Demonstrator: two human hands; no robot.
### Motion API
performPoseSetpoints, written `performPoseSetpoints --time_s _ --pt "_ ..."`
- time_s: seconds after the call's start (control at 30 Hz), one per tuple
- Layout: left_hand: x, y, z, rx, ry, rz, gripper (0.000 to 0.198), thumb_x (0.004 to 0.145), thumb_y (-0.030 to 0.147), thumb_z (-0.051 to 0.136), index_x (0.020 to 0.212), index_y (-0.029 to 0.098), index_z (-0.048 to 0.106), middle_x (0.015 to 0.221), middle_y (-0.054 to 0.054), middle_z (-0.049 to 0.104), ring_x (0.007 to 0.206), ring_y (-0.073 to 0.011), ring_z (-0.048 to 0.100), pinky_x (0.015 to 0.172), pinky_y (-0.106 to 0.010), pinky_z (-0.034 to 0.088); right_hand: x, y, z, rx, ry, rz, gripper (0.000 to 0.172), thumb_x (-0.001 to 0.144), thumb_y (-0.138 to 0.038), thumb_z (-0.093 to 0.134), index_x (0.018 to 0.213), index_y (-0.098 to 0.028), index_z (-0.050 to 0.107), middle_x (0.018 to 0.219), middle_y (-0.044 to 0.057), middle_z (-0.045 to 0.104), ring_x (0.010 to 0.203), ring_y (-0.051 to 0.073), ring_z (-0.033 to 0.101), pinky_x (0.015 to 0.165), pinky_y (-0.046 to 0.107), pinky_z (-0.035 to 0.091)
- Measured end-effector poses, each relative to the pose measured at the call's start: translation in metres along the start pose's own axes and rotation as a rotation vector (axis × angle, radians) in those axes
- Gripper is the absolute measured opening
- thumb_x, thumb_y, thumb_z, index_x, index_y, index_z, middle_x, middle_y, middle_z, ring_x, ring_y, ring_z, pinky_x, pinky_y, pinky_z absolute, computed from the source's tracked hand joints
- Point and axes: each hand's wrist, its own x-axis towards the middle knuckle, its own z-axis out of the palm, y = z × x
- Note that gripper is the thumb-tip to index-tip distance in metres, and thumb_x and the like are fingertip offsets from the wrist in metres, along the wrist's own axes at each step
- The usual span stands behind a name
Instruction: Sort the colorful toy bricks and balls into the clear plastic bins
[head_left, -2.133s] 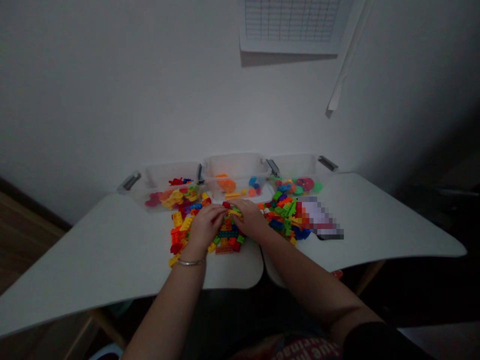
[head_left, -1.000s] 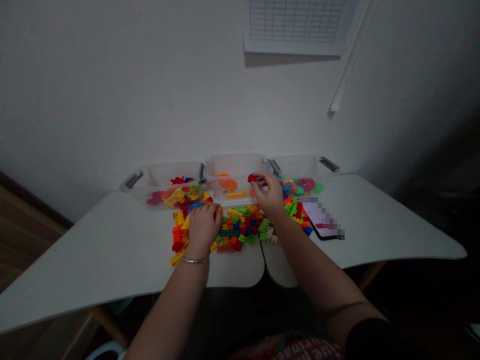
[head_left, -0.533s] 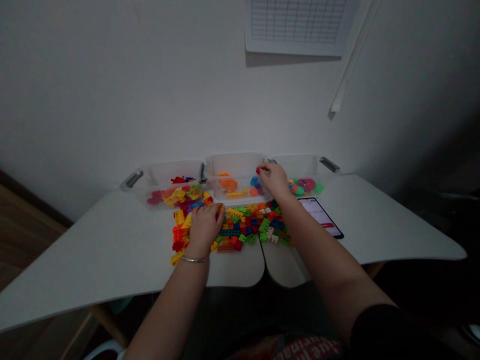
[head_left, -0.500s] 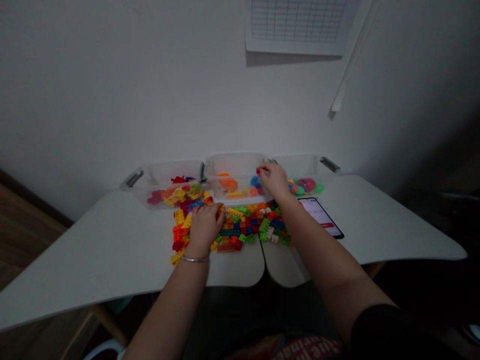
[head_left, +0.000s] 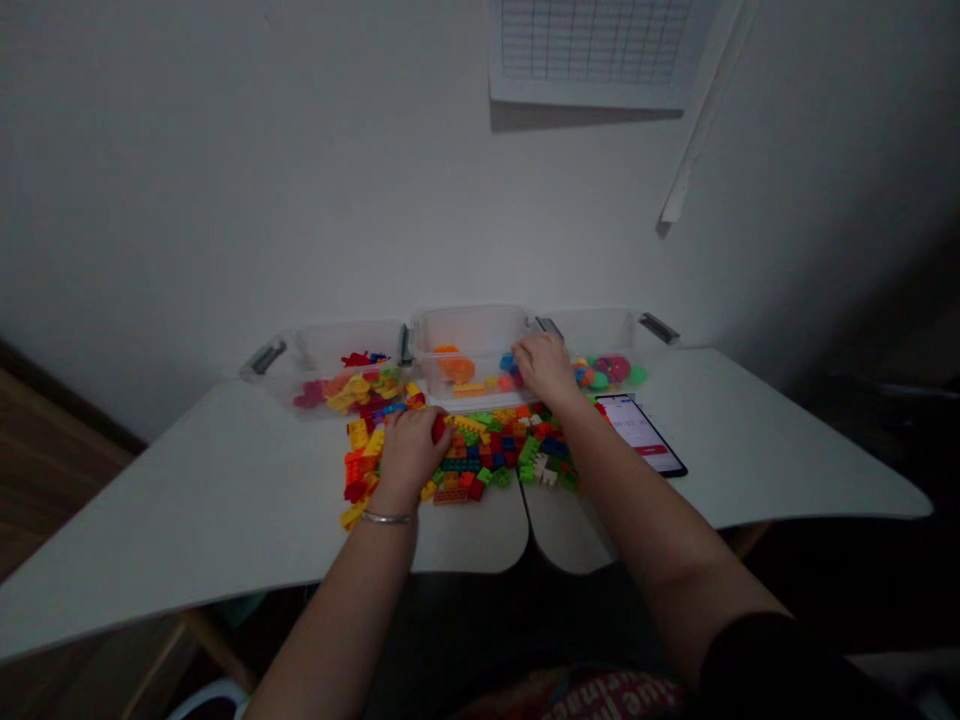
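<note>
On the white tabletop (head_left: pixel 187 480), hands at multicoloured plastic bricks (head_left: pixel 487 460).
Curled left hand (head_left: pixel 409 460) touches a red plastic brick (head_left: pixel 439 428); right hand (head_left: pixel 546 368), fingers bent, at a clear plastic bin (head_left: pixel 469 335), grip indeterminate.

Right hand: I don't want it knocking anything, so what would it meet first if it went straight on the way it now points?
Probably the far wall of the clear middle bin, close to the grey latch, since the right hand is over that bin's right end. Depth is hard to judge from this view.

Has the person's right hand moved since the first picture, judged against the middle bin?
Yes: the right hand moved forward and rightward, off the brick pile, to the middle bin.
</note>
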Motion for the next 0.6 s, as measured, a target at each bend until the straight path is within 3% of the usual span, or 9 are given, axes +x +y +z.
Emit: performPoseSetpoints --time_s 0.07,0.17,0.27,0.4,0.6 --pt "0.0 -0.001 0.0 -0.003 0.0 0.003 0.024 0.085 0.034 0.056 0.103 0.02 0.064 0.1 -0.009 0.071 0.101 -0.0283 0.062 0.102 -0.047 0.037 -0.003 0.001 0.0 0.029 -0.002 -0.012 0.03 0.094 -0.031 0.042 0.1 -0.015 0.068 0.111 0.013 0.068 0.115 0.028 0.054 0.107 0.047 0.037" --pt "0.0 -0.001 0.0 -0.017 0.004 0.004 0.023 0.083 0.031 0.058 0.103 0.02 0.064 0.1 -0.009 0.071 0.101 -0.0283 0.062 0.102 -0.047 0.037 -0.009 -0.002 -0.001 0.064 0.043 -0.021 0.032 0.092 -0.034 0.048 0.115 -0.019 0.062 0.137 0.012 0.054 0.135 0.031 0.036 0.112 0.053 0.03" --pt "0.0 -0.001 0.0 -0.022 0.004 0.007 0.022 0.083 0.026 0.058 0.103 0.021 0.065 0.1 -0.008 0.071 0.101 -0.0277 0.062 0.101 -0.046 0.038 -0.019 -0.015 -0.006 0.1 0.118 -0.034 0.033 0.089 -0.033 0.051 0.118 -0.021 0.06 0.143 0.01 0.047 0.14 0.032 0.027 0.114 0.054 0.026" --pt "0.001 0.0 0.001 -0.004 0.012 0.02 0.022 0.083 0.026 0.058 0.103 0.021 0.066 0.099 -0.008 0.071 0.099 -0.0279 0.062 0.097 -0.045 0.039 -0.04 -0.041 -0.007 0.264 0.151 -0.077 0.027 0.089 -0.026 0.049 0.111 -0.02 0.062 0.125 0.011 0.06 0.123 0.026 0.049 0.109 0.047 0.035" --pt "0.001 -0.001 0.001 -0.041 0.033 0.033 0.015 0.082 0.023 0.059 0.096 0.021 0.065 0.097 -0.006 0.072 0.096 -0.026 0.063 0.097 -0.043 0.039 -0.077 -0.071 0.011 0.388 -0.068 -0.149 0.024 0.086 -0.021 0.053 0.108 -0.018 0.063 0.111 0.009 0.068 0.107 0.023 0.058 0.098 0.041 0.044"
